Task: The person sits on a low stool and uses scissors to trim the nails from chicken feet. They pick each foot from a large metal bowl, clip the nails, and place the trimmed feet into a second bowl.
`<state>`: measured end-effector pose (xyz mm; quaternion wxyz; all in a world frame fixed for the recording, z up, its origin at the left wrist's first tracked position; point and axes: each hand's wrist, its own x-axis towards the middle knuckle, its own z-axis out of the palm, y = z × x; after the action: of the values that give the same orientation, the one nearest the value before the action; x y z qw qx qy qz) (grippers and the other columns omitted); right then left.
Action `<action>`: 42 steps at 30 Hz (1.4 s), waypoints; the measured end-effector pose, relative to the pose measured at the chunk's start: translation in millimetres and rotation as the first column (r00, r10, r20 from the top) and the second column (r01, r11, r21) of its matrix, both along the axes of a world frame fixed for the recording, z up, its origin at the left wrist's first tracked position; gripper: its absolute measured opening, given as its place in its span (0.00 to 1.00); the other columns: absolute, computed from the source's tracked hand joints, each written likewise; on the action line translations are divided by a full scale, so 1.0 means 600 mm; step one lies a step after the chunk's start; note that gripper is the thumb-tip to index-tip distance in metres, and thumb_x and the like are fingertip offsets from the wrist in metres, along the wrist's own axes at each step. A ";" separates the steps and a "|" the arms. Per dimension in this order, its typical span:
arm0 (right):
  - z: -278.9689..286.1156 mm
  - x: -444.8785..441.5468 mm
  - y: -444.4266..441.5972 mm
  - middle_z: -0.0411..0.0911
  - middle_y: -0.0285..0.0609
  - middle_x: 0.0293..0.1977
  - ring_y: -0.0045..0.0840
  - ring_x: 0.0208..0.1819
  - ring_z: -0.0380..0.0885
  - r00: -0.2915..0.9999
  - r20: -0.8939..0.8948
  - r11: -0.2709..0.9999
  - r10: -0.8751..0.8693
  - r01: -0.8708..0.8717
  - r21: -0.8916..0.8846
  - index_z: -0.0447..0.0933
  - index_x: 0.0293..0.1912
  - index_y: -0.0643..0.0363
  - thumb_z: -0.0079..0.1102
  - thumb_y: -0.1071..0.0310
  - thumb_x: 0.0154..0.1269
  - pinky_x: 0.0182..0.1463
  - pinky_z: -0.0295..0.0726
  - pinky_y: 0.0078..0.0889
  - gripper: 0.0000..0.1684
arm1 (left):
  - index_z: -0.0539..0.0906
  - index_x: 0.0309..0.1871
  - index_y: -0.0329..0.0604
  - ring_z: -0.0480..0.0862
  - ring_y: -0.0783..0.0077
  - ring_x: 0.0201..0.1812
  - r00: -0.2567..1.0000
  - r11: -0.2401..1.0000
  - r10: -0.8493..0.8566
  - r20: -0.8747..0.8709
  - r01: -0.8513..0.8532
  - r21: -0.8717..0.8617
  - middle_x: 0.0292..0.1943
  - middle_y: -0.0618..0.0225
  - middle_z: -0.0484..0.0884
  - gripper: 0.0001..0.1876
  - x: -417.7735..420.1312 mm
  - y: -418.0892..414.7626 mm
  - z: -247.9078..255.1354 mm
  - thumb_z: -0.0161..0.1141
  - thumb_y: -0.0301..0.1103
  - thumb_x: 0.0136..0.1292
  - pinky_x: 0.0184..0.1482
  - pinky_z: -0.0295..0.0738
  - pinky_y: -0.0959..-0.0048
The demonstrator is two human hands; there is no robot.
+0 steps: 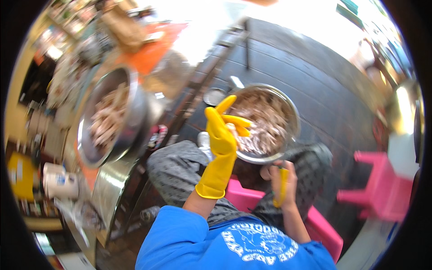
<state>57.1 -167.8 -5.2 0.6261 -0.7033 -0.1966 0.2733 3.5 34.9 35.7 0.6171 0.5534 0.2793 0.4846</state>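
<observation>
My left hand (221,135), in a long yellow rubber glove, is raised over the left rim of a round steel bowl (295,118). A pale piece (232,129), apparently a chicken foot, sits between its palm and fingers. The bowl is heaped with pale pieces that look like chicken feet (261,118), blurred by motion. My right hand (286,180) is bare and low by my right knee, just below the bowl's near rim. It grips a tool with a yellow handle (283,189); its working end is too blurred to name.
A larger steel basin (135,101) with similar pieces stands on a metal-edged table (111,182) to my left. I sit on a pink plastic stool (324,229); another pink stool (384,189) is at right. A small round dish (215,97) lies beyond the bowl.
</observation>
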 end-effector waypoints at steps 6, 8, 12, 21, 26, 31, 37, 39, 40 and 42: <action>0.017 0.090 0.031 0.63 0.27 0.20 0.09 0.15 0.62 0.985 -0.133 0.994 -0.106 0.110 0.024 0.70 0.43 0.54 0.54 0.53 0.74 0.16 0.60 0.13 0.15 | 0.77 0.57 0.37 0.74 0.79 0.18 0.872 0.626 0.489 0.026 -0.371 0.686 0.28 0.67 0.84 0.28 -0.157 0.142 0.286 0.33 0.50 0.77 0.19 0.66 0.82; 0.019 0.109 0.039 0.64 0.27 0.20 0.09 0.15 0.62 0.985 -0.122 0.992 -0.119 0.122 0.016 0.69 0.43 0.54 0.54 0.50 0.73 0.16 0.60 0.14 0.17 | 0.77 0.57 0.39 0.82 0.73 0.31 0.749 0.505 0.662 0.017 -0.463 0.728 0.38 0.65 0.85 0.19 -0.196 0.207 0.359 0.40 0.41 0.78 0.32 0.76 0.76; 0.027 0.170 0.069 0.64 0.28 0.20 0.10 0.13 0.62 0.978 -0.147 0.989 -0.146 0.145 -0.012 0.69 0.41 0.54 0.55 0.48 0.72 0.15 0.60 0.15 0.19 | 0.77 0.60 0.38 0.82 0.64 0.53 0.701 0.056 0.683 0.203 -0.328 0.943 0.51 0.58 0.83 0.16 -0.150 0.226 0.304 0.51 0.32 0.74 0.56 0.77 0.70; 0.087 0.326 0.134 0.66 0.26 0.19 0.07 0.15 0.63 0.953 -0.031 0.947 -0.302 0.304 0.105 0.72 0.40 0.53 0.61 0.53 0.70 0.16 0.62 0.12 0.14 | 0.50 0.77 0.49 0.69 0.49 0.69 0.567 0.962 -0.210 -0.797 0.264 -0.065 0.69 0.43 0.67 0.49 0.063 0.065 -0.265 0.65 0.53 0.59 0.68 0.64 0.63; 0.049 0.385 0.136 0.67 0.27 0.18 0.08 0.14 0.63 0.886 -0.058 0.884 -0.461 0.464 0.064 0.71 0.40 0.54 0.60 0.55 0.70 0.16 0.61 0.13 0.14 | 0.39 0.79 0.50 0.40 0.52 0.79 0.099 0.863 -0.300 -0.949 0.452 -0.226 0.79 0.54 0.40 0.60 0.132 0.056 -0.394 0.65 0.62 0.51 0.76 0.38 0.55; 0.064 0.385 0.166 0.67 0.24 0.20 0.06 0.17 0.63 0.935 -0.086 0.939 -0.344 0.345 0.000 0.72 0.43 0.54 0.64 0.62 0.68 0.18 0.59 0.12 0.11 | 0.46 0.79 0.58 0.48 0.47 0.78 -0.124 0.770 -0.180 -0.976 0.599 -0.218 0.79 0.56 0.46 0.56 0.270 0.054 -0.481 0.63 0.65 0.53 0.73 0.49 0.46; 0.072 0.366 0.163 0.70 0.26 0.29 0.05 0.30 0.67 0.958 -0.170 0.967 -0.231 0.206 -0.151 0.73 0.51 0.58 0.66 0.72 0.65 0.34 0.67 0.12 0.17 | 0.80 0.54 0.40 0.81 0.46 0.54 0.132 0.870 -0.430 -0.893 0.323 -0.372 0.52 0.46 0.82 0.34 0.469 0.032 -0.650 0.54 0.64 0.61 0.57 0.74 0.58; 0.086 0.359 0.162 0.71 0.27 0.28 0.06 0.30 0.68 0.955 -0.219 0.965 -0.201 0.155 -0.210 0.73 0.51 0.59 0.66 0.73 0.65 0.34 0.67 0.13 0.17 | 0.83 0.49 0.36 0.82 0.47 0.53 0.191 0.871 -0.488 -0.852 0.041 -0.490 0.47 0.47 0.84 0.37 0.501 0.026 -0.721 0.52 0.66 0.60 0.57 0.74 0.57; 0.084 0.362 0.153 0.71 0.27 0.28 0.06 0.30 0.68 0.949 -0.251 0.972 -0.193 0.151 -0.179 0.73 0.51 0.59 0.66 0.73 0.65 0.34 0.67 0.13 0.17 | 0.84 0.48 0.35 0.83 0.48 0.52 0.220 0.783 -0.604 -0.766 -0.013 -0.622 0.44 0.48 0.85 0.38 0.516 0.033 -0.719 0.51 0.67 0.60 0.57 0.75 0.57; 0.086 0.368 0.157 0.71 0.34 0.23 0.11 0.22 0.68 0.936 -0.261 0.967 -0.237 0.200 -0.158 0.69 0.51 0.62 0.63 0.62 0.65 0.26 0.66 0.14 0.21 | 0.84 0.48 0.33 0.87 0.50 0.42 0.265 0.627 -0.726 -0.635 -0.124 -0.769 0.36 0.51 0.87 0.41 0.542 0.029 -0.682 0.47 0.70 0.62 0.51 0.80 0.56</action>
<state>277.9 -73.6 46.6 0.6272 -0.7144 -0.0091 0.3101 328.9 52.5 -373.7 0.5860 0.4916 0.6088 -0.2107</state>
